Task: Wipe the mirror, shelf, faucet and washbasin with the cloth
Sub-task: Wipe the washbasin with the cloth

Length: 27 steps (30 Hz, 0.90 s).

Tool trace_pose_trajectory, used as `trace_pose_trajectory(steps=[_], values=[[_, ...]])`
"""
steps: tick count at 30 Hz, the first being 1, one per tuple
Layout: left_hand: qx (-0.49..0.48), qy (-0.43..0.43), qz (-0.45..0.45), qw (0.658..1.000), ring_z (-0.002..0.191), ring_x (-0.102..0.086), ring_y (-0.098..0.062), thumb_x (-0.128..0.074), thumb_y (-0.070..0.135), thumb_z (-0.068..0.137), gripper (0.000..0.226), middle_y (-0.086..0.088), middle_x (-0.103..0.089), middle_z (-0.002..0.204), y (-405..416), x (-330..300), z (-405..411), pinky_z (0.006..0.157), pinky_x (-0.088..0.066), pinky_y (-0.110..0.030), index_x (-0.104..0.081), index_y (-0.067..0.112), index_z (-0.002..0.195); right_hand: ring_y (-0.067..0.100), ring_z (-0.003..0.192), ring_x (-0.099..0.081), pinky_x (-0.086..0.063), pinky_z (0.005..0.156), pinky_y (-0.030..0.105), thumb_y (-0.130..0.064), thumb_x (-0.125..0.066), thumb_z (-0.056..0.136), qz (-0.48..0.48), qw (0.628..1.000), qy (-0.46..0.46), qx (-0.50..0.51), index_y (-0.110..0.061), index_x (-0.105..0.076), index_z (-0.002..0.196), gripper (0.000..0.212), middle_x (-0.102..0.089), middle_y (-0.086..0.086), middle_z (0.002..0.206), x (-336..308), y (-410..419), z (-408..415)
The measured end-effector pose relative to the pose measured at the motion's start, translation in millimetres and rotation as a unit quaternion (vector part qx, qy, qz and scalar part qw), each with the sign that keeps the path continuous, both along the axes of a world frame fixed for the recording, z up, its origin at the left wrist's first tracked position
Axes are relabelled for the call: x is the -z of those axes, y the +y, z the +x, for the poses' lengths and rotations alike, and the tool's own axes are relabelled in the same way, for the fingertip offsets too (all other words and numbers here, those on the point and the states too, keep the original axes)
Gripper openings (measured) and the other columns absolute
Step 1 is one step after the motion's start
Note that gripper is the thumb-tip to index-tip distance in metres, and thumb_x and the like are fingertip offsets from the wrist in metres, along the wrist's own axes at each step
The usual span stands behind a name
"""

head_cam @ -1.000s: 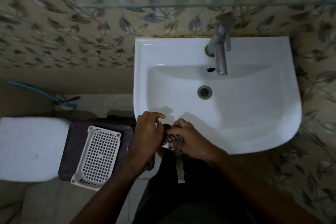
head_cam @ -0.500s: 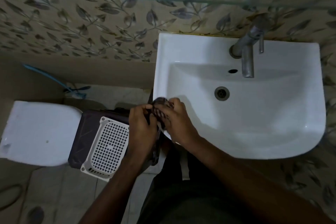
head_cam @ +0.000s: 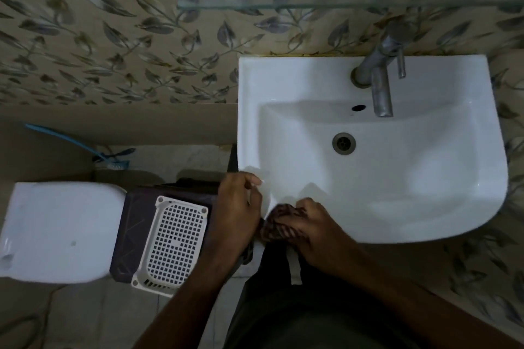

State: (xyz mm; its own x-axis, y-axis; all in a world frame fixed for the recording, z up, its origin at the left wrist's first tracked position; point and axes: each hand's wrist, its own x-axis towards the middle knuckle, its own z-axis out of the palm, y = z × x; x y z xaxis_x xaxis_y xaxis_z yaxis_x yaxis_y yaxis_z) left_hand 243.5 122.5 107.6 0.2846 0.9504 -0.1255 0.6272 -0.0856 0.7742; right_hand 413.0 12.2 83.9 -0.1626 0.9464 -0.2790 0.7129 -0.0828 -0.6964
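The cloth (head_cam: pixel 276 225), dark and bunched small, sits on the near-left rim of the washbasin (head_cam: pixel 397 193), at about seven o'clock from the drain (head_cam: pixel 344 143). It looks soft, light and easily crumpled, so it should mould to the curved rim; a bunched grip from above with fingers spread over it seems the best hold, since a loose corner would likely drag or slip on the glossy porcelain. The right hand (head_cam: pixel 314 231) is curled and clamped on the cloth, pressing it to the rim. The left hand (head_cam: pixel 238 207) rests at the basin's left edge, at nine o'clock from the cloth, fingers bent inward; whether it grips anything I cannot tell. The bowl appears empty and dry, the faucet (head_cam: pixel 381 88) at twelve o'clock from the drain. Above, the glass shelf (head_cam: pixel 312 5) carries nothing visible. At nine o'clock from the hands, a white perforated basket (head_cam: pixel 173 244) lies on a dark bin (head_cam: pixel 133 224), seemingly empty, beside the toilet (head_cam: pixel 56 232).
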Motion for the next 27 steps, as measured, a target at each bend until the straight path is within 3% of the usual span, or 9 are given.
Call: trace_pose_trajectory(steps=[3,5,7,9,13,16,20,24,27], values=[[0.098,0.016,-0.016,0.995,0.101,-0.052,-0.011,-0.053,0.007,0.088,0.023,0.007,-0.055,0.101,-11,6,16,0.093,-0.042,-0.024,-0.064,0.024,0.098,0.016,0.088,-0.047,-0.048,0.072,0.036,-0.021,-0.060,0.091,-0.025,0.999,-0.013,0.037,-0.034,-0.068,0.116,0.030,-0.045,0.000,0.092,-2,-17,30],[0.163,0.027,-0.027,0.986,0.103,-0.047,-0.007,-0.055,0.007,0.089,0.026,0.009,-0.053,0.104,-19,8,30,0.093,-0.032,-0.008,-0.064,0.027,0.102,0.015,0.086,-0.045,-0.044,0.071,0.031,-0.026,-0.057,0.089,-0.031,0.995,-0.030,0.085,-0.032,-0.068,0.116,0.030,-0.042,-0.001,0.090,-1,-16,34],[0.216,0.030,-0.043,0.975,0.103,-0.045,-0.005,-0.055,0.008,0.091,0.026,0.010,-0.052,0.103,-23,9,43,0.090,-0.028,-0.003,-0.065,0.027,0.105,0.019,0.085,-0.045,-0.047,0.070,0.036,-0.034,-0.052,0.088,-0.037,0.991,-0.041,0.121,-0.033,-0.063,0.108,0.023,-0.037,-0.001,0.089,1,-11,26],[0.250,0.030,-0.060,0.966,0.101,-0.046,-0.006,-0.054,0.009,0.093,0.024,0.010,-0.054,0.103,-25,11,54,0.088,-0.029,-0.004,-0.065,0.026,0.106,0.023,0.087,-0.046,-0.051,0.070,0.044,-0.038,-0.050,0.085,-0.057,0.986,-0.064,0.144,-0.032,-0.054,0.102,0.019,-0.037,0.000,0.091,0,-12,19],[0.307,0.031,-0.071,0.949,0.100,-0.047,-0.004,-0.054,0.014,0.096,0.020,0.012,-0.054,0.101,-26,14,70,0.085,-0.035,-0.016,-0.064,0.027,0.108,0.026,0.094,-0.047,-0.050,0.073,0.041,-0.029,-0.063,0.083,-0.073,0.971,-0.129,0.189,-0.034,-0.059,0.121,0.038,-0.044,0.003,0.104,-6,-42,47],[0.354,0.043,-0.045,0.933,0.101,-0.047,-0.007,-0.054,0.017,0.095,0.019,0.009,-0.054,0.103,-30,16,84,0.088,-0.037,-0.020,-0.064,0.026,0.108,0.032,0.090,-0.050,-0.050,0.069,0.039,-0.020,-0.068,0.077,-0.065,0.939,-0.189,0.281,-0.024,-0.067,0.111,0.034,-0.045,0.007,0.098,2,-66,83],[0.394,0.019,-0.044,0.918,0.101,-0.048,-0.009,-0.052,0.021,0.094,0.017,0.011,-0.050,0.104,-43,22,107,0.089,-0.036,-0.018,-0.061,0.027,0.107,0.030,0.083,-0.049,-0.047,0.062,0.036,-0.008,-0.073,0.068,-0.012,0.919,-0.200,0.340,-0.024,-0.058,0.105,0.043,-0.045,0.008,0.096,0,-80,70],[0.447,0.024,-0.050,0.893,0.097,-0.041,-0.005,-0.046,0.032,0.095,0.019,0.014,-0.045,0.102,-56,19,134,0.083,-0.032,-0.015,-0.059,0.025,0.108,0.030,0.085,-0.050,-0.041,0.068,0.032,-0.011,-0.065,0.069,0.012,0.925,-0.193,0.328,-0.021,-0.061,0.110,0.042,-0.048,0.010,0.096,-3,-96,86],[0.464,0.023,-0.026,0.885,0.097,-0.043,-0.006,-0.054,0.018,0.096,0.017,0.011,-0.048,0.102,-62,16,152,0.082,-0.031,-0.018,-0.059,0.025,0.110,0.030,0.101,-0.051,-0.039,0.081,0.034,-0.019,-0.051,0.083,-0.006,0.868,-0.191,0.459,-0.023,-0.067,0.116,0.036,-0.050,0.017,0.107,-3,-101,143]])
